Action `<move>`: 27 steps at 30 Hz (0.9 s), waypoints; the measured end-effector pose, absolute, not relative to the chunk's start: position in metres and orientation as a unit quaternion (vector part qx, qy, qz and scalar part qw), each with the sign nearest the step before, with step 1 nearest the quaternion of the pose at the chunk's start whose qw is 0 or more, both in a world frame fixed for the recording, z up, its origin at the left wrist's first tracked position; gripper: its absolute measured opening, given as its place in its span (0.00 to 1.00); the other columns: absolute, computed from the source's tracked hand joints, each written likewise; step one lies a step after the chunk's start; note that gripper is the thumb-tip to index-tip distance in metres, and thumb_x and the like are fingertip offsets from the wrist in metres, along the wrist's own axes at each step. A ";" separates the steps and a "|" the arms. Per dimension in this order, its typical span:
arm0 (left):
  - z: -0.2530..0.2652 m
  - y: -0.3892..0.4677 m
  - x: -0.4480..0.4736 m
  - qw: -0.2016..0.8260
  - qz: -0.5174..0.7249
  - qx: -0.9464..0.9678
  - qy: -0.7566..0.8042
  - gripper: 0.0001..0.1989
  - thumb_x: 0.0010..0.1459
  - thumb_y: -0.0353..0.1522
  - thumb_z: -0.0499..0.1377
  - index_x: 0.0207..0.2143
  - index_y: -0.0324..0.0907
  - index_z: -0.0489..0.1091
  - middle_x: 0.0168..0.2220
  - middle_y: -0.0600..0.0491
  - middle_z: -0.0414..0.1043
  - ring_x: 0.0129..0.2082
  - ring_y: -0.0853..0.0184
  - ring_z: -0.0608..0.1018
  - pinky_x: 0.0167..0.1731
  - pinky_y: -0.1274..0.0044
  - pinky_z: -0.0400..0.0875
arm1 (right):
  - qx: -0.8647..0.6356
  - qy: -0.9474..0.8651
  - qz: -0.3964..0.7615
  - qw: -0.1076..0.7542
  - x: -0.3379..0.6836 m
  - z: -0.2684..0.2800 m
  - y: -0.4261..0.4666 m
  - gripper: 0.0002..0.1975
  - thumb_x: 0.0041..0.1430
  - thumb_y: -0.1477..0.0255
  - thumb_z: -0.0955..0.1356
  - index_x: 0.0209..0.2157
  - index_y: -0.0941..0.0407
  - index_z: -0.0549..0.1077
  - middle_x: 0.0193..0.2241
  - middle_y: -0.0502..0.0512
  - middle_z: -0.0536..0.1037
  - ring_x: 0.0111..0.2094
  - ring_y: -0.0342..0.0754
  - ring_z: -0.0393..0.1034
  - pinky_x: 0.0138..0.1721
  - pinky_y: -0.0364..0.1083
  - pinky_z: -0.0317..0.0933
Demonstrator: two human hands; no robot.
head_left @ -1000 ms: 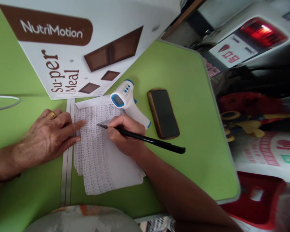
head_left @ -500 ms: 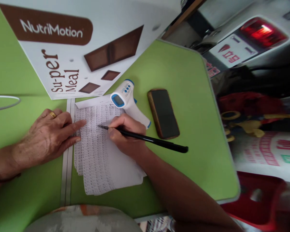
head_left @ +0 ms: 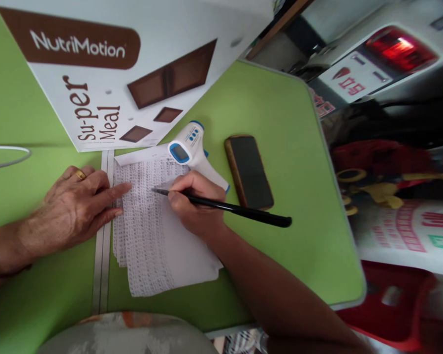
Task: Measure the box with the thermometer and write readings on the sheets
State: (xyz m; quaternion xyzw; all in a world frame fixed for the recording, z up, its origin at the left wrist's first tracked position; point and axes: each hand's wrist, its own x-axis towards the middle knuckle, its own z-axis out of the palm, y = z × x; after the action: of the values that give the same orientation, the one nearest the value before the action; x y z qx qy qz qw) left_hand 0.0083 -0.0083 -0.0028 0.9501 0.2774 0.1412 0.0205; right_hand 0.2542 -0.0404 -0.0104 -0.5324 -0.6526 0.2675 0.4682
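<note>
Sheets of paper [head_left: 147, 246], covered on the left part with rows of small handwriting, lie stacked on the green table. My right hand [head_left: 197, 201] grips a black pen [head_left: 239, 210], its tip at the edge of the written rows. My left hand [head_left: 79, 214] rests flat, the index finger stretched onto the left edge of the paper; a ring is on one finger. A white and blue infrared thermometer [head_left: 192, 147] lies on the top of the sheets, its handle partly behind my right hand.
A phone [head_left: 250, 172] in a brown case lies right of the thermometer. Behind the paper stands a large white printed box [head_left: 107, 98]. A white cable [head_left: 11, 160] is at the left. Beyond the table's right edge are a red plastic stool [head_left: 387, 305] and a printed sack [head_left: 398, 236].
My right hand and the pen have shifted slightly right and up over the paper. The left hand has stayed in place.
</note>
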 end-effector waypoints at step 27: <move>-0.006 -0.009 0.008 0.029 0.150 0.950 0.271 0.19 0.72 0.38 0.48 0.55 0.38 0.68 0.36 0.45 0.71 0.34 0.56 0.72 0.33 0.65 0.65 | -0.493 -0.741 0.106 0.444 0.255 -0.015 -0.040 0.07 0.58 0.78 0.67 0.37 0.53 0.72 0.30 0.50 0.78 0.29 0.42 0.73 0.31 0.42 0.68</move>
State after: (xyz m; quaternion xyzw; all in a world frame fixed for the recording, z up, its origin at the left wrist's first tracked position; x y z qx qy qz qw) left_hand 0.0079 -0.0086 -0.0058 0.9503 0.2714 0.1495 0.0292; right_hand 0.2551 -0.0403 -0.0153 -0.4926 -0.7409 0.1056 0.4442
